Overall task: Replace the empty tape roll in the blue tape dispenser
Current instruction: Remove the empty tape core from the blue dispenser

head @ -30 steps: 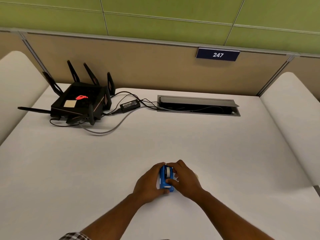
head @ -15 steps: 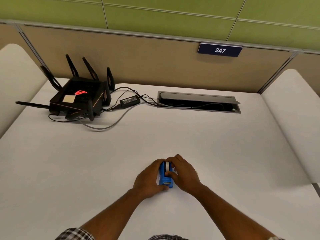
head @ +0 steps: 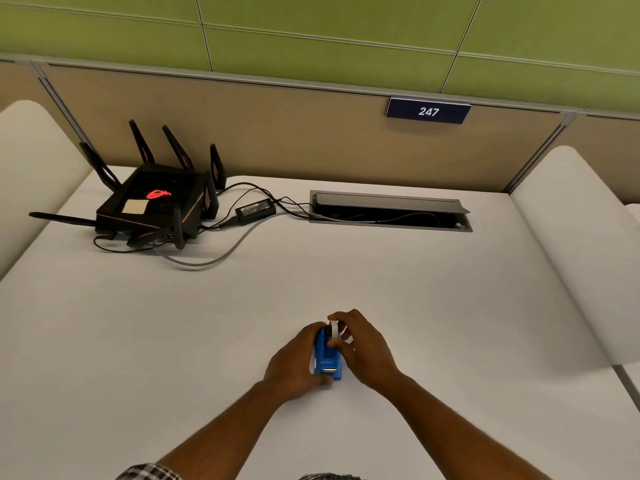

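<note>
Head view: our left hand (head: 294, 365) grips the boxy blue plastic dispenser (head: 327, 358) on the smooth white table (head: 346, 278). Our right hand (head: 363, 348) pinches the thin white ring-shaped roll (head: 334, 331).

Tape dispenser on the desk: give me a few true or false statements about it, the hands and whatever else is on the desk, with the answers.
1. The left hand grips the blue tape dispenser. True.
2. The right hand rests flat on the desk, away from the dispenser. False: its fingers pinch the white roll at the dispenser's top.
3. The black router sits at the desk's far left. True.
4. The sign on the partition reads 742. False: it reads 247.
5. The cable hatch in the desk is closed. False: its lid is raised and cables run in.
</note>
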### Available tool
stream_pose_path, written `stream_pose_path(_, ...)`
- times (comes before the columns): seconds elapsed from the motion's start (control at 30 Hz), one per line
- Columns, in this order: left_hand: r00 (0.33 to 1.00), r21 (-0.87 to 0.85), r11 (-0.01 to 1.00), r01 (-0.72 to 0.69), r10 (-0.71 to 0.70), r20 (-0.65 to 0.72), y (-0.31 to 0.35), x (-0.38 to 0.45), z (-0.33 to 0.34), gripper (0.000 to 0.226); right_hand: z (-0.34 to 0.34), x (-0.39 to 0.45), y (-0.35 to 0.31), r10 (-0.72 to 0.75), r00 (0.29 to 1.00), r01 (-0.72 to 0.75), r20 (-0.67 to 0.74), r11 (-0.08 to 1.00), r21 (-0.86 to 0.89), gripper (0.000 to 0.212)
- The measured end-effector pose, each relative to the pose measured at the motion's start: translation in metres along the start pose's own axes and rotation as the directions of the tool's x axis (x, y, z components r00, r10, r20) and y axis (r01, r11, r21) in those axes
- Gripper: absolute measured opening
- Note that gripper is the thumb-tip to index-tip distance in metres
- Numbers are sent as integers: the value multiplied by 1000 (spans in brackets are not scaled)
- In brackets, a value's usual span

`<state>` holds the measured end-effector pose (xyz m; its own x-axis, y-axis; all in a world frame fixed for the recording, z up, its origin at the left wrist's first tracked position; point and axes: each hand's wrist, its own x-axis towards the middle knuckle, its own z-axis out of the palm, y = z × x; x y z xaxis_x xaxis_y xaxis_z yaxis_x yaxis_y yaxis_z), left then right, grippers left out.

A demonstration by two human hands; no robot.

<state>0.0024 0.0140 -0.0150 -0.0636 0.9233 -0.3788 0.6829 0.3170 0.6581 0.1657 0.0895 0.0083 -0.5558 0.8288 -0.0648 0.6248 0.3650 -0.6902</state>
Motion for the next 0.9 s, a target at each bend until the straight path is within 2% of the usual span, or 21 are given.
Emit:
stream_pose_path(0.13, 989, -100, 994, 45, -30, 147, -2, 5, -20, 119, -6, -5, -3, 119, 992, -111, -31, 975, 193, 43)
stream_pose_path(0.2, 989, -179, 983, 45, -18, 150, 0, 3, -29, 119, -12, -10, -3, 190, 982, -173, -17, 921, 348, 42)
stream_pose_path(0.3, 999, -303, 953, -4, 18, 45, 15, -7, -27, 98, -18, -24, -4, 233, 972, -209, 35, 786, 582, 40)
stream_pose_path(0.4, 998, -456, 889, -40, 17, -56, 38, -10, -17, 65, -22, -35, -8, 274, 960, -235, 65, 656, 717, 38)
stream_pose_path(0.5, 988, -493, 867, -72, -5, -153, 57, -14, -8, 32, -24, -43, -10, 317, 946, -264, 74, 615, 743, 41)
stream_pose_path(0.6, 978, -497, 859, -128, 26, -207, 65, -17, 1, 14, -28, -52, -8, 337, 939, -276, 72, 608, 745, 42)
stream_pose_path(0.73, 971, -493, 857, -149, 32, -238, 74, -17, 8, 15, -38, -62, -3, 350, 936, -264, 49, 600, 756, 33)
stream_pose_path(0.9, 979, -529, 842, -107, -4, -204, 87, -15, 23, 17, -44, -76, 13, 414, 908, -246, -68, 656, 714, 17)
